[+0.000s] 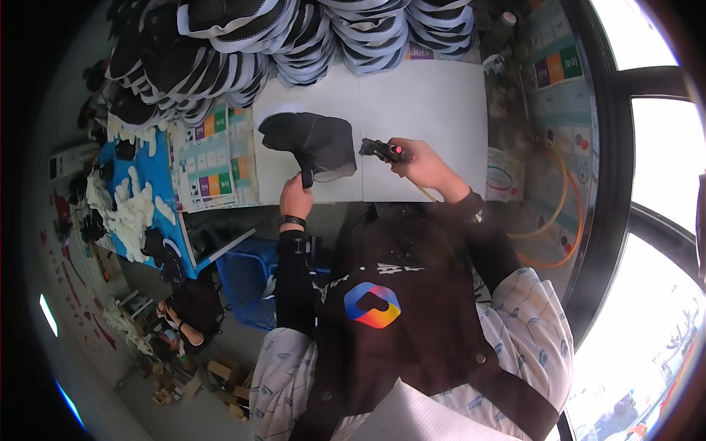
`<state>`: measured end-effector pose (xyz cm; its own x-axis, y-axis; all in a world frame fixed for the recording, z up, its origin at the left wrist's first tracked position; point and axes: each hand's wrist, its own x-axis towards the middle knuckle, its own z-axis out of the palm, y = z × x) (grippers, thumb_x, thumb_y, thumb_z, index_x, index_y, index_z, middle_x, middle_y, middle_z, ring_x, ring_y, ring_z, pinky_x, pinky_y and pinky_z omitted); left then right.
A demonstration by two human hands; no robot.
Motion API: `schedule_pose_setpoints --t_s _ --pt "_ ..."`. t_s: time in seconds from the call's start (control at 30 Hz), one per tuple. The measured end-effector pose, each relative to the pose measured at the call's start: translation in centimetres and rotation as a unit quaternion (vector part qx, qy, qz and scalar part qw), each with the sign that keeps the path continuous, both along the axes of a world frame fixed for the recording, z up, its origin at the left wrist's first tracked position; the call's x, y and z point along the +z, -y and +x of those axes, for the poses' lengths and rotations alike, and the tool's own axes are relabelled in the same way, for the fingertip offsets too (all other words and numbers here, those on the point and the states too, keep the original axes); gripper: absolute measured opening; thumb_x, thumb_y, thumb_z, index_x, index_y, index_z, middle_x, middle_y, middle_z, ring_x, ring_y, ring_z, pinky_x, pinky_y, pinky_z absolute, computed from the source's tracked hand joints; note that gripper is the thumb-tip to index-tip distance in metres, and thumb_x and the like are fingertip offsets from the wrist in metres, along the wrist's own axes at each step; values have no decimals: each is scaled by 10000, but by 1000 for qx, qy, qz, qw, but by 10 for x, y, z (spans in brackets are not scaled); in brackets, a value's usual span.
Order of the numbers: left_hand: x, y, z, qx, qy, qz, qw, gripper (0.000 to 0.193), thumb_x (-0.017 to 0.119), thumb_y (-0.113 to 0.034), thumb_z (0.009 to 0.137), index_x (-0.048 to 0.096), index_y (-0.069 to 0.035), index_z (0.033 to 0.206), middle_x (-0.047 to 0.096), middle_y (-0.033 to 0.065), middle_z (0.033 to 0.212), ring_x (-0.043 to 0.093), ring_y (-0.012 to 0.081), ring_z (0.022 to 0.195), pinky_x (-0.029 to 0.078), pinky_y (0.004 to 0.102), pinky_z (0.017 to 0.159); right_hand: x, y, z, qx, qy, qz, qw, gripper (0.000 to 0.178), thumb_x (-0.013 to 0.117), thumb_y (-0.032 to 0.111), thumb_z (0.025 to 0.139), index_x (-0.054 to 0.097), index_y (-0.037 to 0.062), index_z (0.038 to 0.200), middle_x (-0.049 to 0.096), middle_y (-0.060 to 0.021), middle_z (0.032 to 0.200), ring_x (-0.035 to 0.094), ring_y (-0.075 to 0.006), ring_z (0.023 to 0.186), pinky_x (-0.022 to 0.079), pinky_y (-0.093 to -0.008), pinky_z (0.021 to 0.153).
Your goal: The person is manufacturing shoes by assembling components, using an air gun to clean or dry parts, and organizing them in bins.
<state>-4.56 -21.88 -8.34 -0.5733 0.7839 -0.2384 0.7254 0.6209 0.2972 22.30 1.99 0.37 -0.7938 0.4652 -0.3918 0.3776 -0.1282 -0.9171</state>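
Note:
My left hand (pixel 296 198) grips a black, mitten-shaped fabric piece (pixel 323 143) by its narrow thumb-like part. The wide, straight end of the piece faces right, and its rounded end points left over the white work surface (pixel 423 95). Just to the right of it, my right hand (pixel 425 165) is closed around a small black hand tool (pixel 386 151) with a red glowing spot. The tool's tip points left towards the fabric and is apart from it. A thin pale tube shows under my right hand.
Tall stacks of black pieces with pale edges (pixel 368 33) crowd the far side. White gloves (pixel 129 213) lie on a blue table (pixel 154 165) at left, above a blue crate (pixel 246 283). An orange hose (pixel 562 250) loops at right by the window. Another person (pixel 184 327) sits lower left.

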Motion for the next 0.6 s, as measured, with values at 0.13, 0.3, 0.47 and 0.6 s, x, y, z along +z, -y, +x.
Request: schedule_pose_setpoints --t_s 0.13,0.3,0.47,0.6 --pt "-5 7 -11 26 12 -19 999 284 611 -52 857 621 -68 1141 681 214 1010 616 434 991 508 543 837 -4 -3 -3 -32 -11 36 999 215 617 49 737 636 31 950 583 -109 717 501 -240 672 445 -347 675" --pt "-3 4 -14 27 12 11 1000 178 598 -51 871 651 -65 1040 690 234 922 633 444 930 508 540 810 8 -5 -11 82 -29 58 995 195 631 75 748 628 28 937 594 -162 731 559 -355 684 468 -398 678" --pt "7 -3 -13 15 14 15 1000 145 594 -52 877 657 -67 1006 694 227 918 635 443 928 506 542 804 5 -6 -20 -29 -41 108 993 180 627 74 750 628 45 928 616 -184 735 600 -404 710 476 -432 669" --pt "3 -1 -16 26 16 18 999 127 609 -76 891 656 -66 1009 698 219 932 636 444 940 501 544 799 11 -6 -15 61 -54 83 993 185 630 74 750 629 45 933 604 -185 716 596 -417 700 474 -438 661"
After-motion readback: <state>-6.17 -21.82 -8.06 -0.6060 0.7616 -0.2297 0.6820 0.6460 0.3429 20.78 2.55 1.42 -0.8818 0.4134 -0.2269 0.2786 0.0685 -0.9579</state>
